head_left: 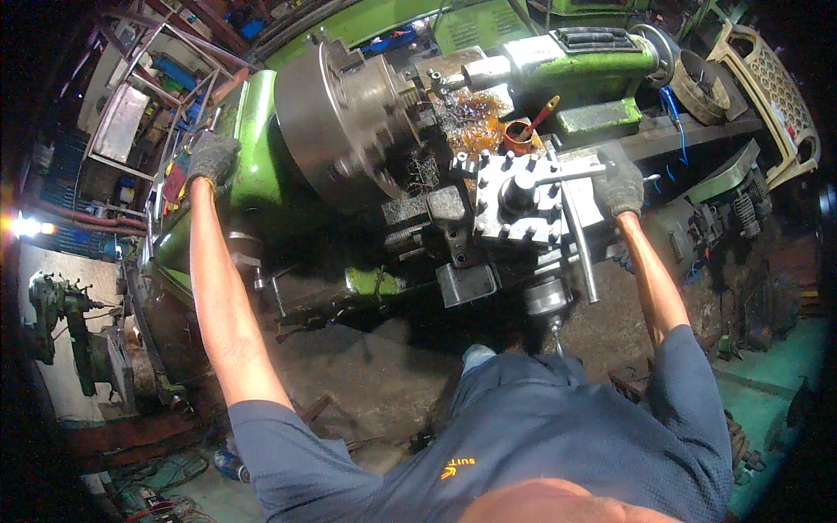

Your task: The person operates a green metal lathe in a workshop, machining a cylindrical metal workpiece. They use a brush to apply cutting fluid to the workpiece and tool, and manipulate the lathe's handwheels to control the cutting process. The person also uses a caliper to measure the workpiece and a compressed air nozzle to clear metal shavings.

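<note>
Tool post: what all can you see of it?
The tool post is a squarish, silvery metal block, lying level, with dark bolts near its edges and a round central hub. A lever runs from the hub to the right, where the gloved right hand grips it. A red cup stands just behind; a long bar passes the post's right side, contact unclear.

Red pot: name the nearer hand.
Right. The right hand is right of the red pot, on the metal lever; the left hand is far left, past the chuck.
</note>
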`<state>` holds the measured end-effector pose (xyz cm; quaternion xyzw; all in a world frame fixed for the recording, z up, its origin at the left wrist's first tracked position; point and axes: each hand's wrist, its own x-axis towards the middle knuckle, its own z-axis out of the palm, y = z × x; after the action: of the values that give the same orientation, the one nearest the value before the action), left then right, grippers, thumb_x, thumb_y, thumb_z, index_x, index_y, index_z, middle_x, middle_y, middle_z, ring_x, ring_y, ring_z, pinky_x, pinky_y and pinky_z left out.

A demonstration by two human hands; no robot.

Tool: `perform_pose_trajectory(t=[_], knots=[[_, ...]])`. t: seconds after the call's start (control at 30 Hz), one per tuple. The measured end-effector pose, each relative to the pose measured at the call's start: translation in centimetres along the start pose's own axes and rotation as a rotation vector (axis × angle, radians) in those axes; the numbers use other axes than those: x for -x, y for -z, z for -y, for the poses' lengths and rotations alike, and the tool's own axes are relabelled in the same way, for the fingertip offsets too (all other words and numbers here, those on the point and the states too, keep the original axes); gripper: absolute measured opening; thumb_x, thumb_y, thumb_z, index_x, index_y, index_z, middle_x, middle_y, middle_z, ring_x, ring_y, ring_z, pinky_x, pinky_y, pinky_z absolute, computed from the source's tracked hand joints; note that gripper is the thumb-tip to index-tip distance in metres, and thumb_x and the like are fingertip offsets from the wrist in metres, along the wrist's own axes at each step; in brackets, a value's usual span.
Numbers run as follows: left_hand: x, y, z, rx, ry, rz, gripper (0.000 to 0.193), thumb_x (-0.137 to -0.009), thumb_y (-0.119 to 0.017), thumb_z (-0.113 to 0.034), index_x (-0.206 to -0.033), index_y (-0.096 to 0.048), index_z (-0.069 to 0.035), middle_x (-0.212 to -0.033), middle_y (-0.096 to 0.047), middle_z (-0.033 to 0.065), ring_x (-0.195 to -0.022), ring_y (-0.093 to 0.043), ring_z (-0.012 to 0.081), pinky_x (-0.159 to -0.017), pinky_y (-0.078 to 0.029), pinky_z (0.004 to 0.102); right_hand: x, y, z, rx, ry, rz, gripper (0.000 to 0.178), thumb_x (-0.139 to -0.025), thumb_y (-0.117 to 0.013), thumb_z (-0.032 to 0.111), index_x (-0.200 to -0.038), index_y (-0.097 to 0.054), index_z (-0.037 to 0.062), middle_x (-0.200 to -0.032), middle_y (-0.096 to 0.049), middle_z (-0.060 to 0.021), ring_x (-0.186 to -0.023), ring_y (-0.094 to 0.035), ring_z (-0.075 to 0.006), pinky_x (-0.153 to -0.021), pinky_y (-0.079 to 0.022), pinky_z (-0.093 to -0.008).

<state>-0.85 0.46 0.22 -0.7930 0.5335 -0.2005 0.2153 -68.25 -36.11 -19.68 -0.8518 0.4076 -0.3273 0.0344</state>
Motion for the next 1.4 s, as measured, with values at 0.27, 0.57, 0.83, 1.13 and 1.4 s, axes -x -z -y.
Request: perform_pose_trajectory(t=[0.27, 0.57, 0.83, 1.13, 1.4], knots=[[0.1, -1.4, 1.1, 0.373, 0.341, 0.038, 0.012, -0.082, -0.064, -0.021, -0.086, -0.074, -0.016, -0.083, -0.067, 0.0217, -0.081, -0.068, 0.0389, -0.069, -0.051, 0.05, -0.1, 0.1, 0.2, 0.021, 0.014, 0.003, 0.03, -0.078, -0.069, 0.015, -0.107, -0.063, 0.0085, -0.106, -0.064, -0.0172, -0.102, -0.063, -0.0401, -0.085, -0.052, -0.0469], [0.3, 0.6, -0.5, -0.081, -0.06, -0.014, 0.016, -0.079, -0.065, -0.015, -0.089, -0.077, -0.017, -0.083, -0.07, 0.0188, -0.081, -0.069, 0.0367, -0.072, -0.053, 0.0483, 0.1, 0.2, 0.0, -0.021, -0.007, -0.012, 0.029, -0.078, -0.068, 0.015, -0.106, -0.063, 0.0086, -0.105, -0.063, -0.0173, -0.101, -0.063, -0.0405, -0.085, -0.052, -0.0472], [0.3, 2.0, -1.4, -0.238, -0.1, -0.034, 0.015, -0.076, -0.065, -0.01, -0.083, -0.077, -0.016, -0.081, -0.071, 0.019, -0.078, -0.072, 0.0355, -0.068, -0.057, 0.0472, 0.0, 0.4, 0.2, -0.05, 0.012, -0.037, 0.028, -0.077, -0.069, 0.015, -0.103, -0.062, 0.0079, -0.103, -0.063, -0.0178, -0.1, -0.062, -0.0411, -0.084, -0.051, -0.0477], [0.4, 1.1, -0.7, -0.047, -0.014, -0.048, 0.015, -0.078, -0.065, -0.01, -0.086, -0.077, -0.015, -0.088, -0.073, 0.0175, -0.084, -0.072, 0.0369, -0.07, -0.056, 0.048, -0.1, 1.1, 0.9, -0.027, -0.005, -0.025, 0.025, -0.081, -0.068, 0.015, -0.104, -0.063, 0.0062, -0.105, -0.063, -0.0191, -0.102, -0.061, -0.0422, -0.087, -0.05, -0.0499], [1.7, -1.1, 1.8, 0.103, 0.245, 0.031, 0.015, -0.077, -0.069, -0.017, -0.089, -0.076, -0.017, -0.085, -0.071, 0.014, -0.085, -0.068, 0.0343, -0.076, -0.053, 0.0469, -0.2, 0.3, 1.2, -0.062, -0.001, -0.009, 0.025, -0.082, -0.069, 0.017, -0.105, -0.064, 0.0081, -0.105, -0.064, -0.0178, -0.102, -0.062, -0.0416, -0.086, -0.05, -0.0497]])
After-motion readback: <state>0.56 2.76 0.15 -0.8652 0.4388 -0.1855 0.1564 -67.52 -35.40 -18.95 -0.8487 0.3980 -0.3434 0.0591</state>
